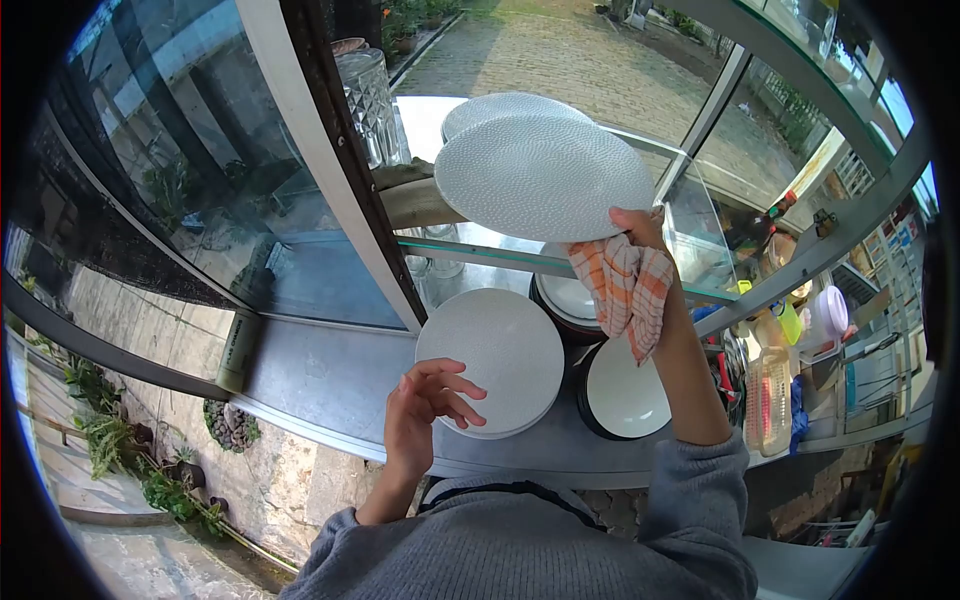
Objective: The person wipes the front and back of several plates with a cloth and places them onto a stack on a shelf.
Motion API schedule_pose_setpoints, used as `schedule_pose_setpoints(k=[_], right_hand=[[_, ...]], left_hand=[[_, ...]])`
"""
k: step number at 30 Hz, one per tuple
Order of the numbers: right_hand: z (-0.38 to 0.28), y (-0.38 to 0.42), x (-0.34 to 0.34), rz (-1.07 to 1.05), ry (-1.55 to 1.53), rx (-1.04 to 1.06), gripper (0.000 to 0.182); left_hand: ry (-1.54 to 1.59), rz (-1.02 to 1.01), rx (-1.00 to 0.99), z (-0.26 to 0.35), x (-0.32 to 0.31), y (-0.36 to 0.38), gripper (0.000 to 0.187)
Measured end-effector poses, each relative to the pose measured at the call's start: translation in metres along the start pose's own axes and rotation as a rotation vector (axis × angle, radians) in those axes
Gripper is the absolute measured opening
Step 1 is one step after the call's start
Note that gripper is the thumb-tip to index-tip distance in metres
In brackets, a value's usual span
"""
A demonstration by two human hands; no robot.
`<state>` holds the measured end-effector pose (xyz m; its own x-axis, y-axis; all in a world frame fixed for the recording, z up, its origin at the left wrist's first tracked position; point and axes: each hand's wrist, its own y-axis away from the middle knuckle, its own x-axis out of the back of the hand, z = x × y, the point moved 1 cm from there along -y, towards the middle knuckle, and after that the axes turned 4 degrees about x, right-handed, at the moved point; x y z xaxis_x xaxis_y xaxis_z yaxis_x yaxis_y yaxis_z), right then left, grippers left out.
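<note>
My right hand (640, 232) grips the near right edge of a white textured plate (545, 175) and an orange-and-white checked cloth (625, 280) that hangs below it. The plate is held up over a glass shelf, in front of another white plate (515, 108) farther back. My left hand (430, 405) is empty with its fingers apart, over the near left part of a stack of white plates (495, 350). To the right of that stack are a white bowl with a dark outside (630, 390) and more stacked bowls (570, 300), partly hidden by the cloth.
Metal frame posts (335, 160) and glass panes surround the shelves. Clear glasses (368, 105) stand at the upper left. A green canister (237, 350) is at the left end of the metal counter (320, 380). At the right are a plastic basket (768, 400) and a pink-lidded tub (826, 320).
</note>
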<state>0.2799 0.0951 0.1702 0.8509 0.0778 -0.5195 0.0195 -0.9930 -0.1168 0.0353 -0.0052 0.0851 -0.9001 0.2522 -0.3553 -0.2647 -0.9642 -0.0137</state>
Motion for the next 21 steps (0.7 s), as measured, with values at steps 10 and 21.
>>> schedule_pose_setpoints(k=[10, 21], right_hand=[[-0.002, -0.039, 0.0, -0.016, -0.003, -0.033, 0.079], [-0.002, -0.027, 0.007, 0.135, 0.209, -0.093, 0.04]], left_hand=[[0.03, 0.037, 0.055, -0.007, 0.004, -0.006, 0.055], [0.022, 0.078, 0.1, -0.016, 0.007, -0.004, 0.056]])
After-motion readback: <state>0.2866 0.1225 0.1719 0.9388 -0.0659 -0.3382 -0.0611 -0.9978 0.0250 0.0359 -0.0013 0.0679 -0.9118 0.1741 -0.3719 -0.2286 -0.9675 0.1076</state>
